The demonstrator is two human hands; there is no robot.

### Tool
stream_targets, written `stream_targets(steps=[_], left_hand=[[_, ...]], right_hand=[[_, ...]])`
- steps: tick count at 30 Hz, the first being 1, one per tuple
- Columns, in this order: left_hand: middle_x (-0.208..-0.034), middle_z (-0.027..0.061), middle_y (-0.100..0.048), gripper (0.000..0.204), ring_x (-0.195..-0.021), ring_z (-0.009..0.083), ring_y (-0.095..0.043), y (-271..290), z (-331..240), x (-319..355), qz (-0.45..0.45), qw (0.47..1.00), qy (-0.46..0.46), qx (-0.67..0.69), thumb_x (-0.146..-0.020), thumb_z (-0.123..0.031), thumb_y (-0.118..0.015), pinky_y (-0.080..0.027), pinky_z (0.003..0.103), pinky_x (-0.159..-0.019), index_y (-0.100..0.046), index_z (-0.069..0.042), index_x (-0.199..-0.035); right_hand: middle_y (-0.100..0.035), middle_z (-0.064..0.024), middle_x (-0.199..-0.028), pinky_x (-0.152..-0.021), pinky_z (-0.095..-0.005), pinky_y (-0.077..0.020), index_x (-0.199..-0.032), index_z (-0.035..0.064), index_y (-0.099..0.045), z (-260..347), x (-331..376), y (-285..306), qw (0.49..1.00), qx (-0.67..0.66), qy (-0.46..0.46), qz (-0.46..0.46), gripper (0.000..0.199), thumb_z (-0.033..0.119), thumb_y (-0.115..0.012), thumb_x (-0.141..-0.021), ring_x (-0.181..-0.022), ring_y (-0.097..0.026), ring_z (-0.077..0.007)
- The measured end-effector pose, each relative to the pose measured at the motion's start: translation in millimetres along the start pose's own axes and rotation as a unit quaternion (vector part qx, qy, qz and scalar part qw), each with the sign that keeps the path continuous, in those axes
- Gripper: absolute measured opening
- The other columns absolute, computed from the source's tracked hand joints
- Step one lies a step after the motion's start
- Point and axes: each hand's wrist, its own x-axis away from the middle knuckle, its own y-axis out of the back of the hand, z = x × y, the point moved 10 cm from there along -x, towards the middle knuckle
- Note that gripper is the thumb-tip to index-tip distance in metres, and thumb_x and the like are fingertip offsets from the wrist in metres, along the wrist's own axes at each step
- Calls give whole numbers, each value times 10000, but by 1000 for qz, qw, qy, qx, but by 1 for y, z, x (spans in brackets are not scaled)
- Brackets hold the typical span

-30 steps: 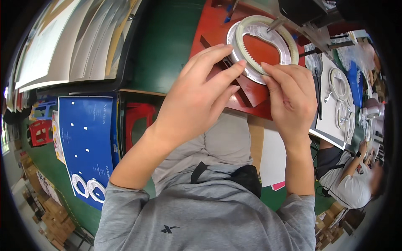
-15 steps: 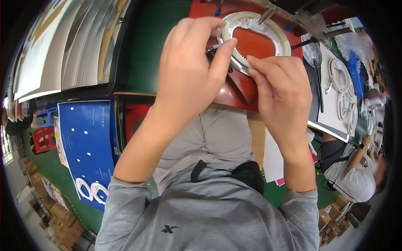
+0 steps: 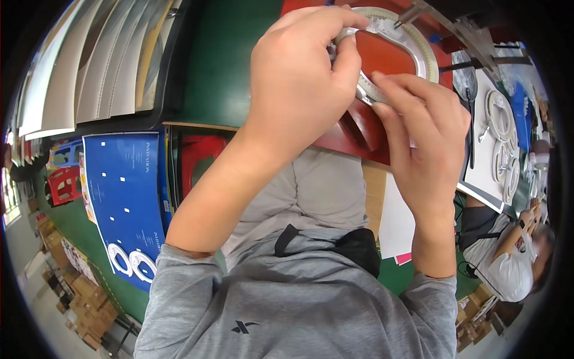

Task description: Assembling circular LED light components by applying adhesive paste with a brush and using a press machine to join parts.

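Note:
A white, ring-shaped plastic part (image 3: 426,55) with a toothed band rests on a red work surface (image 3: 382,55) at the top. My left hand (image 3: 311,78) is closed at its left rim, index finger and thumb gripping the edge. My right hand (image 3: 426,122) pinches the lower rim between thumb and fingers. The rim under my left palm is hidden. A metal fixture (image 3: 418,21) reaches over the ring from the upper right, close to its far rim.
A green tabletop (image 3: 221,72) lies to the left, beside a stack of large sheets (image 3: 95,72). Below hangs a blue printed panel (image 3: 122,191). At right, similar rings (image 3: 501,119) lie on a white board, and a co-worker (image 3: 508,263) sits nearby. A red stool (image 3: 64,185) stands far left.
Both hands and the ring appear farther right in the picture, as does the surrounding table, so the view has shifted. My right fingers look slightly looser around the lower rim.

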Motion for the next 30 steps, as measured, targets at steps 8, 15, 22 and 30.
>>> stream_targets(steps=[8, 15, 22, 30], left_hand=[[-1057, 221, -754, 175, -755, 318, -729, -1, -19, -4, 18, 987, -120, -106, -888, 20, -703, -588, 349, -688, -745, 32, -1058], [-903, 191, -743, 154, -839, 356, -710, -11, -9, -4, -13, 977, -195, -82, -872, -28, -688, -574, 434, -768, -742, 39, -999], [-1063, 159, -746, 264, -892, 287, -707, -12, 9, 5, 0, 988, -125, -91, -933, -125, -736, -566, 363, -811, -733, -14, -1173], [-987, 138, -680, 314, -854, 282, -689, -10, 2, -14, 38, 977, -87, -189, -886, -207, -805, -562, 387, -793, -720, -14, -1119]], right_hand=[[-534, -248, -1530, -1188, -399, -379, -1489, -57, -520, -54, -15, -33, 988, -45, -149, 9, 562, 369, -498, -1124, -1413, -516, -394], [-495, -291, -1555, -1222, -412, -339, -1491, -105, -488, -56, -21, -36, 983, -16, -174, 57, 611, 377, -510, -1116, -1477, -450, -401], [-649, -231, -1369, -1112, -418, -453, -1335, -67, -633, -50, -10, -16, 989, -69, -102, -83, 447, 256, -685, -1030, -1271, -616, -389], [-714, -213, -1205, -937, -305, -545, -1256, -85, -655, -28, -36, 163, 906, -55, 10, -419, 252, 5, -551, -1046, -1044, -705, -221]])
